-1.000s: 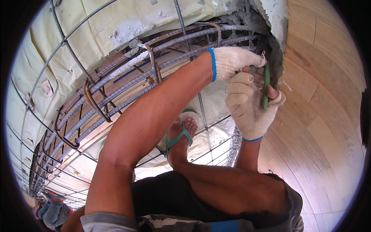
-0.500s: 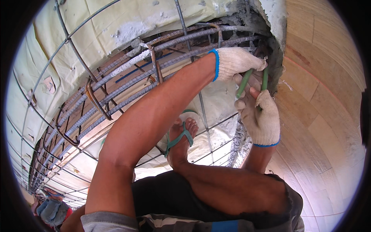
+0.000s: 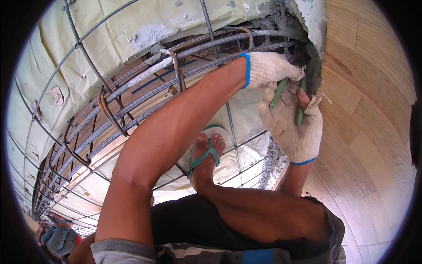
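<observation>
- Tool w/ green handles [image 3: 278,94], far right by rough concrete [image 3: 314,66]; handles apart.
- R hand [image 3: 295,127]: our thumb crosses right handle, other fingers partly hidden; can't tell grip.
- L hand [image 3: 270,70]: at handles' far end; fingers clamped or not, we can't tell.
- Rebar [image 3: 156,69] L of tool.

One hand tool [image 3: 278,93]: two green handles are standing apart, slightly splayed; dark metal head [image 3: 298,57] is lying beside rough grey concrete [image 3: 314,72].

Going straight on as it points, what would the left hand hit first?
Just past the right green handle, the left hand would probably meet the rough grey concrete edge first; depth there is unclear.
</observation>
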`<state>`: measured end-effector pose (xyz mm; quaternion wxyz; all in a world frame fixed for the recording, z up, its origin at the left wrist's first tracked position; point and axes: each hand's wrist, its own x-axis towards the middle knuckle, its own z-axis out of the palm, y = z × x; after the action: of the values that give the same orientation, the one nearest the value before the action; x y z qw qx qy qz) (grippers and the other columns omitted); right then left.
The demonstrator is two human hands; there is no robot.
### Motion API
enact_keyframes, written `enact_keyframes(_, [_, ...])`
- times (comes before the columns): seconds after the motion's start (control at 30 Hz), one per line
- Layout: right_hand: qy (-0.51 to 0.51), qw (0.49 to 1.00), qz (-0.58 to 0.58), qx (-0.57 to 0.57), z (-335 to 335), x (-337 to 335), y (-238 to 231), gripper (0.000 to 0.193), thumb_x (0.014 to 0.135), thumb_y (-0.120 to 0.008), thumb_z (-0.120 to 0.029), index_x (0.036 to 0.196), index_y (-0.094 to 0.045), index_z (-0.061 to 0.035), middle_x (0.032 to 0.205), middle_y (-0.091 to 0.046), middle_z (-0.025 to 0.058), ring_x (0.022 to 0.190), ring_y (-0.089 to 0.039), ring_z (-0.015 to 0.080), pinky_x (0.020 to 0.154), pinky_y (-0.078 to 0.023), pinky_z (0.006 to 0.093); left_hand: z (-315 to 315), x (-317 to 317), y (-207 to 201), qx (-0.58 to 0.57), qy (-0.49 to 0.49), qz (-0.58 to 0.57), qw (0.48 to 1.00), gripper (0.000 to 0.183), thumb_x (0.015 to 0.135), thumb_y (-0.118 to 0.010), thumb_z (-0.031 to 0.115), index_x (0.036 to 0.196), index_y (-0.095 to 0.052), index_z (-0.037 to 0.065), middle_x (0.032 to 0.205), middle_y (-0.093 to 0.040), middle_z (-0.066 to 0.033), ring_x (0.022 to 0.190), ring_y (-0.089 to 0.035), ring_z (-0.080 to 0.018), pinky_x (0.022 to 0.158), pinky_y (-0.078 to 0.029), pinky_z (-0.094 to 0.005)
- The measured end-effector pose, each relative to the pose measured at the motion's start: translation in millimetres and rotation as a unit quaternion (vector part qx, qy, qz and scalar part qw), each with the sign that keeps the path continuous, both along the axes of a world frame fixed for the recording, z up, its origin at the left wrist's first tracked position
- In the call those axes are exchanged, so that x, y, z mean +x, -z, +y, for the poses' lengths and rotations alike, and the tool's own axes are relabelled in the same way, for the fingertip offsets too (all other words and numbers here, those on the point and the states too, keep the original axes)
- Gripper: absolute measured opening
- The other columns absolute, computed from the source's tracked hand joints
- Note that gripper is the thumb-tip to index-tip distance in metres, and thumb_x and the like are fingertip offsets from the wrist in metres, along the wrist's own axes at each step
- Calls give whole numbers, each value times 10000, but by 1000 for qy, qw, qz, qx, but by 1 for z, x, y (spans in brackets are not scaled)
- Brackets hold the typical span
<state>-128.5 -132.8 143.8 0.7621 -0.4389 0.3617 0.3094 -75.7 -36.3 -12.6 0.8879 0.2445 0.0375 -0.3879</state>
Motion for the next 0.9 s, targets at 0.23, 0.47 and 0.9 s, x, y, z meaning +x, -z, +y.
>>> enact_keyframes(0.23, [-54, 990, -31, -124, -2, -3, 21, 271, 1066, -564, -214, 1287, -595, -61, 1257, -683, 170, 1170, -687, 353, 965, -566, 569, 16, 0, -9, 89, 50, -19, 995, 363, 1017, -683, 360, 1085, -755, 11, 857, -726, -55, 589, -601, -111, 450, -461, -292])
enact_keyframes(0.47, [-112, 975, -37, -190, -10, -2, 22, 304, 1028, -583, -135, 1311, -571, -25, 1313, -653, 140, 1239, -661, 386, 999, -562, 594, 8, -5, -15, 224, 22, -95, 970, 447, 1011, -526, 412, 1096, -720, 19, 857, -719, -87, 607, -647, -188, 449, -493, -387])
enact_keyframes(0.9, [-13, 995, -53, -88, -2, -4, 21, 320, 1056, -603, -325, 1310, -589, -131, 1218, -632, 108, 1114, -640, 305, 906, -544, 489, 25, -10, -21, 186, 29, -110, 976, 447, 1071, -528, 382, 1177, -689, -21, 978, -714, -138, 897, -653, -202, 812, -518, -359])
